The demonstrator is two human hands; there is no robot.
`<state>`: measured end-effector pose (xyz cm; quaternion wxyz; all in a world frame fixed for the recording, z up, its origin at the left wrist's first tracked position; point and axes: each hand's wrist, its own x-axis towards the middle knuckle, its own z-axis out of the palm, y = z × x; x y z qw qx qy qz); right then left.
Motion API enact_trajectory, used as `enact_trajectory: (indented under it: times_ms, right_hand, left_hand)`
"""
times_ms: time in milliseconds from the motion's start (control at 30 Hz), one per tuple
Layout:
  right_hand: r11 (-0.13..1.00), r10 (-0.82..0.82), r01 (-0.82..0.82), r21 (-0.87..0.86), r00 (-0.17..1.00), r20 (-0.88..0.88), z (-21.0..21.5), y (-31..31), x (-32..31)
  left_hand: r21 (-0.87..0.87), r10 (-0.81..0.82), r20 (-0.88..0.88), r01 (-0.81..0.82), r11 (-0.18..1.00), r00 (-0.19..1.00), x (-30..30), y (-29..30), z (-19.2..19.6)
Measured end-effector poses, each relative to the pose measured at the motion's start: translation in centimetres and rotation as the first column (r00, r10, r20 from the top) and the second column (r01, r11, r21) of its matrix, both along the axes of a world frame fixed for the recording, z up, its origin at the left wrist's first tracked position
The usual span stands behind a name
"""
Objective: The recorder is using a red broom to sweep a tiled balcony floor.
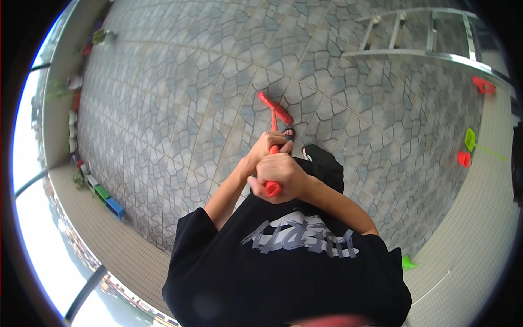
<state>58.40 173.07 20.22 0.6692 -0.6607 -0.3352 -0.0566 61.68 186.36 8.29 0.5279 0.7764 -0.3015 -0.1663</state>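
Both my hands are wrapped round the red handle of a broom (275,108). My right hand (281,171) grips it near the top end, close to my chest, and the round end of the handle pokes out below the fist. Just beyond it, my left hand (267,145) holds the handle lower down. The handle slants away from me to a red head, which appears to rest on the stone-patterned floor (180,109) ahead of my feet. The bristles are hard to make out.
A metal ladder (433,53) lies at the far right. Along the right wall are a red plastic object (484,85), a green long-handled tool (469,139) and a red container (463,159). Several planters, including a blue one (114,208), line the left wall.
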Motion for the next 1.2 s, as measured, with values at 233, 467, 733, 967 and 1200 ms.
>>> enact_trajectory:
  times_ms: [233,467,733,967,1200]
  right_hand:
    - [0.996,0.032,-0.029,-0.084,0.999,0.036,0.9,-0.6,-1.4]
    - [0.998,-0.036,0.031,-0.063,0.997,-0.075,2.5,-2.7,-2.2]
    - [0.998,-0.062,0.064,0.006,0.983,-0.172,3.8,-3.6,-1.8]
    - [0.987,0.002,0.014,0.161,0.995,-0.103,4.8,-1.3,1.9]
    - [0.988,0.046,-0.019,0.151,0.984,-0.173,4.7,1.6,9.1]
  left_hand:
    - [0.003,0.237,0.01,-0.237,0.971,0.971,-3.2,0.5,-0.3]
    - [0.023,0.209,0.051,-0.211,0.977,0.976,-1.9,0.3,-4.6]
    - [0.313,0.101,0.034,-0.107,0.944,0.994,0.7,0.5,-11.2]
    - [0.381,-0.056,0.289,-0.061,0.922,0.956,4.0,2.6,-7.7]
    - [0.095,0.525,0.143,-0.54,0.836,0.839,7.9,4.7,-6.9]
